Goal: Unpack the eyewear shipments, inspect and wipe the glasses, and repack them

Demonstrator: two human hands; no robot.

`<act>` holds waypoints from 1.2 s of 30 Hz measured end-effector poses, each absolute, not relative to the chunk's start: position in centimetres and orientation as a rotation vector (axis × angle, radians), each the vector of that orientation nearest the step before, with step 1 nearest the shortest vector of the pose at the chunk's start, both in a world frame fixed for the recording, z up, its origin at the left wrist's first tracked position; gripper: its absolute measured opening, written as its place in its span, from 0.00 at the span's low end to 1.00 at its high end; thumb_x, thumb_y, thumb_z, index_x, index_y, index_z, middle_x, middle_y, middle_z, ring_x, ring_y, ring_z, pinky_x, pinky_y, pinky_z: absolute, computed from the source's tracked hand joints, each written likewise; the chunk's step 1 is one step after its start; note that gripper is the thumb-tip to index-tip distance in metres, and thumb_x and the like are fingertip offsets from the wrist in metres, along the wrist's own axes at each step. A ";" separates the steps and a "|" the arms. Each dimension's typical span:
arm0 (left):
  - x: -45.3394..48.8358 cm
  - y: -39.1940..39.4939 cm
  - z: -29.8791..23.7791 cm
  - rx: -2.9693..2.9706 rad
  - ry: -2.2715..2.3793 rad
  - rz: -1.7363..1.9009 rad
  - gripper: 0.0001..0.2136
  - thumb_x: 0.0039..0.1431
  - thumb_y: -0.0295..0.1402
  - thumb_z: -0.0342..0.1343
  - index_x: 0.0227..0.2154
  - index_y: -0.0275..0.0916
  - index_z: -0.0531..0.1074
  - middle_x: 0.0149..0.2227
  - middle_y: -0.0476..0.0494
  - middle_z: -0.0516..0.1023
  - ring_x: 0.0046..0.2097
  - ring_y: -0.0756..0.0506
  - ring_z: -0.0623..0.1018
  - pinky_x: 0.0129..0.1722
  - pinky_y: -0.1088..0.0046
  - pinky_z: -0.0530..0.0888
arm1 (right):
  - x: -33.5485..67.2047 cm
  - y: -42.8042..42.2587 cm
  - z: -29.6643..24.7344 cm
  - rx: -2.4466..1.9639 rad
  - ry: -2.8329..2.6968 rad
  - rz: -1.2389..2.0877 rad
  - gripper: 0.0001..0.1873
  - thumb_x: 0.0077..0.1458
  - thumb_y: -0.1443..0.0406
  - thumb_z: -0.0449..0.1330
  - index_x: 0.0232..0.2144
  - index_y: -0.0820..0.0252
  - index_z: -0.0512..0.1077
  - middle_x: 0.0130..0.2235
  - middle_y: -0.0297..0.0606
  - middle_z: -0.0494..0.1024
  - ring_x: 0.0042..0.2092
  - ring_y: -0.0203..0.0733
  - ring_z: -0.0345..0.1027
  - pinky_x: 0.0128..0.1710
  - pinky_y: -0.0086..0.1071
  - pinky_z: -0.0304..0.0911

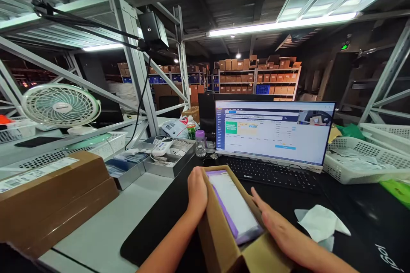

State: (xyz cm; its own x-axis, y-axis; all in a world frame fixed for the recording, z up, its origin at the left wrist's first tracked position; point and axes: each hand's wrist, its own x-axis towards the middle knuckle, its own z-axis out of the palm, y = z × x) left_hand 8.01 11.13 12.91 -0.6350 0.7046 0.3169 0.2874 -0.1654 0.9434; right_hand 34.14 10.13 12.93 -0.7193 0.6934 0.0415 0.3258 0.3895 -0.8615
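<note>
An open brown cardboard box [213, 217] sits tilted on the black desk mat in front of me. Inside it lies a white and purple package [235, 204], which fills most of the opening. My left hand [197, 190] is closed around the box's far left corner, fingers curled over the edge. Along the box's right side lies my right hand [272, 222], fingers stretched out and flat against or close to the wall. A box flap [265, 256] is folded outward at the near end. The box's underside is hidden.
Behind the box stand a keyboard [272, 172] and a lit monitor [272, 132]. A crumpled white sheet [320, 224] lies right. At left are a large taped carton [54, 196], grey trays [171, 160] and a fan [60, 106]. White baskets [339, 170] stand at right.
</note>
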 end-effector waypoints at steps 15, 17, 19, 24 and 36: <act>14.9 7.4 16.8 2.157 1.656 1.572 0.36 0.64 0.51 0.47 0.68 0.37 0.43 0.68 0.29 0.52 0.69 0.34 0.53 0.67 0.47 0.51 | 37.5 10.6 9.2 -0.803 -1.921 1.269 0.67 0.39 0.35 0.63 0.70 0.54 0.36 0.70 0.54 0.48 0.70 0.63 0.42 0.66 0.55 0.43; 12.6 7.4 15.6 1.981 1.622 1.680 0.41 0.61 0.54 0.51 0.68 0.40 0.39 0.70 0.31 0.45 0.71 0.34 0.48 0.68 0.48 0.47 | 38.2 10.7 8.7 -0.696 -1.809 1.391 0.67 0.39 0.34 0.64 0.69 0.51 0.35 0.70 0.52 0.49 0.69 0.61 0.47 0.65 0.52 0.48; 10.6 7.4 13.7 1.601 1.471 1.603 0.53 0.51 0.61 0.58 0.69 0.45 0.33 0.72 0.35 0.40 0.72 0.35 0.44 0.69 0.50 0.45 | 38.5 10.5 8.0 -0.604 -1.715 1.468 0.69 0.39 0.34 0.63 0.69 0.50 0.30 0.69 0.53 0.49 0.68 0.61 0.49 0.63 0.51 0.52; 11.2 5.2 8.8 1.399 1.030 1.157 0.59 0.39 0.69 0.56 0.69 0.42 0.44 0.64 0.28 0.64 0.64 0.25 0.65 0.58 0.41 0.66 | 38.1 9.6 7.8 -0.387 -1.760 1.380 0.74 0.38 0.35 0.66 0.68 0.49 0.21 0.69 0.53 0.46 0.70 0.59 0.44 0.66 0.51 0.45; 10.3 6.4 23.0 2.106 1.664 0.966 0.54 0.37 0.56 0.66 0.69 0.49 0.50 0.65 0.38 0.60 0.63 0.27 0.64 0.61 0.48 0.64 | 38.4 12.9 11.0 -0.579 -2.336 1.447 0.62 0.26 0.39 0.73 0.62 0.61 0.64 0.59 0.52 0.70 0.59 0.62 0.65 0.62 0.51 0.56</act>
